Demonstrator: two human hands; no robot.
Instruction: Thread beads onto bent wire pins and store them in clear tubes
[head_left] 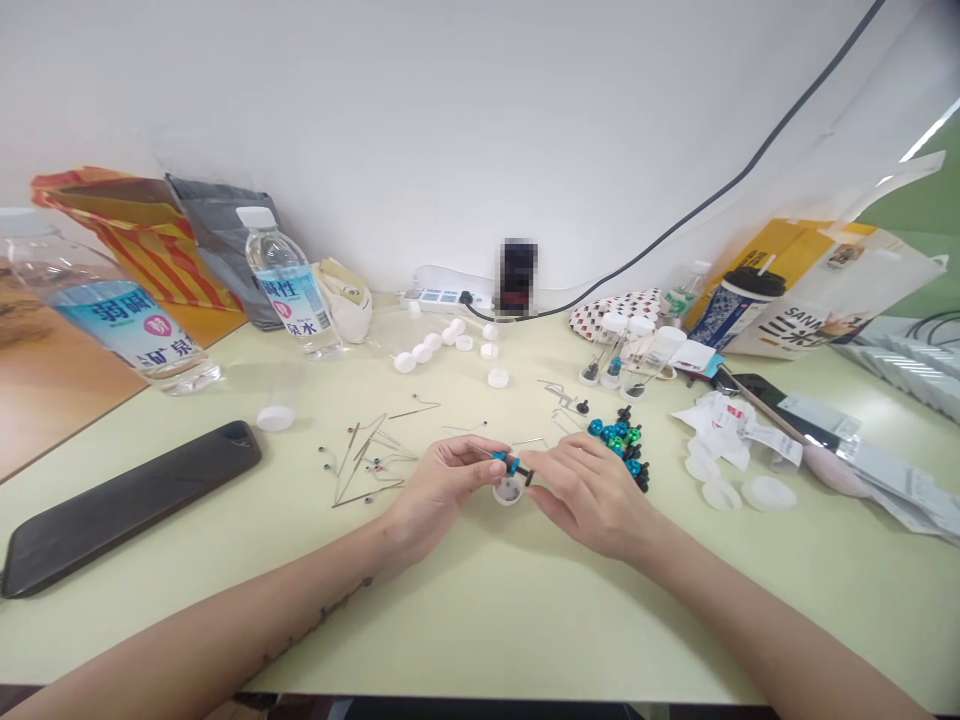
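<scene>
My left hand (442, 485) and my right hand (585, 490) meet at the middle of the pale green table (480, 620). Between their pinched fingertips they hold a small blue and black bead piece (514, 465) on a thin pin. Just under it sits a small white cap (508, 492). A cluster of blue, green and black beads (622, 445) lies right beside my right hand. Several thin metal pins (371, 455) are scattered to the left of my left hand.
A black phone (127, 505) lies at left. Two water bottles (289, 285) (112, 315) and bags stand at back left. White caps (439, 345), small vials (626, 355), a power strip (442, 297), a drink cup (739, 300) and paper wrappers (735, 430) fill the back and right.
</scene>
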